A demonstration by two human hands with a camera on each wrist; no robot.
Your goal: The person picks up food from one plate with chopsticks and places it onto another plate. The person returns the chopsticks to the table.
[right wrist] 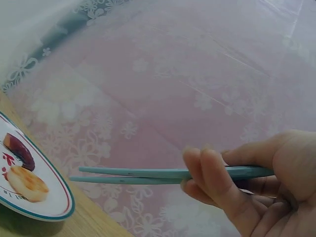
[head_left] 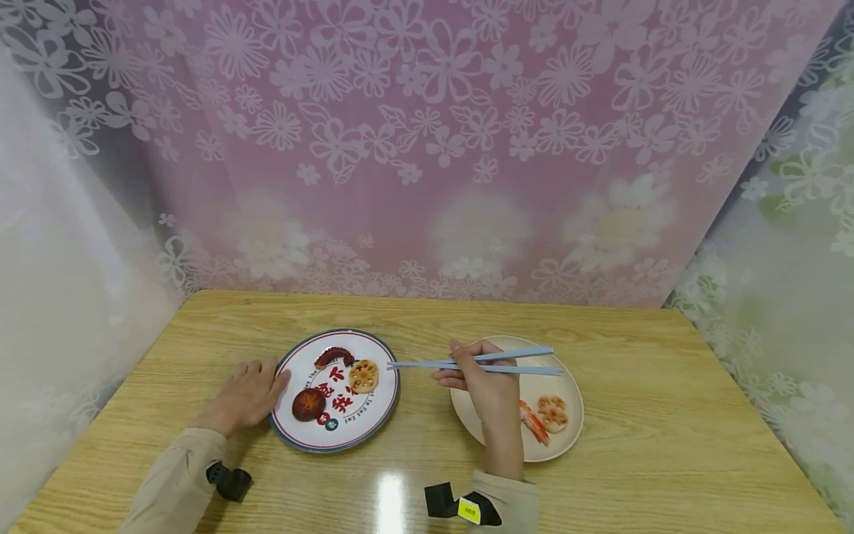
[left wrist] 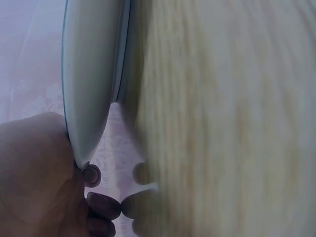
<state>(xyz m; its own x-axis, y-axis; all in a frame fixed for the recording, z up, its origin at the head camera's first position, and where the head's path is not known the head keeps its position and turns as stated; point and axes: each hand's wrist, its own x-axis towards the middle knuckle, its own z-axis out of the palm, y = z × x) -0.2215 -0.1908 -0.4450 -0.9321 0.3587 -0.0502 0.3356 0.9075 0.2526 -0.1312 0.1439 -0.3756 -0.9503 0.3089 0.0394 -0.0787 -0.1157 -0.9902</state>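
Observation:
My right hand (head_left: 490,389) grips a pair of pale blue chopsticks (head_left: 527,351) above a cream plate (head_left: 470,415). Their tips are nearly together, pointing left, with nothing between them, close to a lotus root slice (head_left: 363,371) on a white patterned plate (head_left: 320,446). That plate also carries a shiitake mushroom cap (head_left: 309,405) and a dark red tentacle piece (head_left: 333,356). At its left rim my left hand (head_left: 250,393) holds the edge, thumb over the rim. In the left wrist view, the fingertips (left wrist: 102,205) show just beyond the rim, low over the table.
On the cream plate lie a shrimp (head_left: 534,426) and another lotus root slice (head_left: 552,415), partly near my right forearm. Both plates stand on a wooden table (head_left: 627,445). A pink flowered curtain (head_left: 414,185) hangs behind the table's far edge, with pale cloth at both sides.

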